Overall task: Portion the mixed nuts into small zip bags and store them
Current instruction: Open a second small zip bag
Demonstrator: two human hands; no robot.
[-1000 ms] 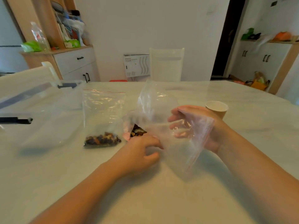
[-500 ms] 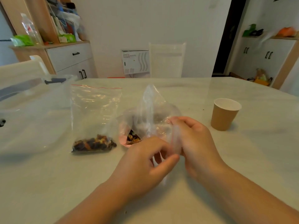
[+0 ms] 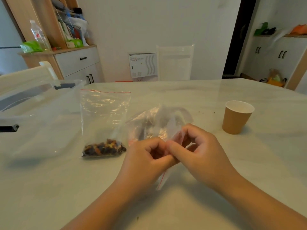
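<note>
Tabletop (image 3: 216, 188) carries everything. Left: storage bin (image 3: 33, 113), far edge toward a chair (image 3: 25, 75). Just right of bin: filled zip bag (image 3: 104, 123) standing upright, nuts (image 3: 103, 148) settled in its bottom. Near centre: both hands, left hand (image 3: 146, 160) and right hand (image 3: 201, 153) touching, pinching an empty zip bag (image 3: 172, 130) between them. Right, well apart: paper cup (image 3: 235, 117) upright. Behind the table: second chair (image 3: 174, 62), cabinet (image 3: 76, 62) at back left.

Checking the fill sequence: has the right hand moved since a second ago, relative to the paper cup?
Yes. The right hand has drawn away from the paper cup, leftward to meet the left hand; both pinch the empty zip bag.
</note>
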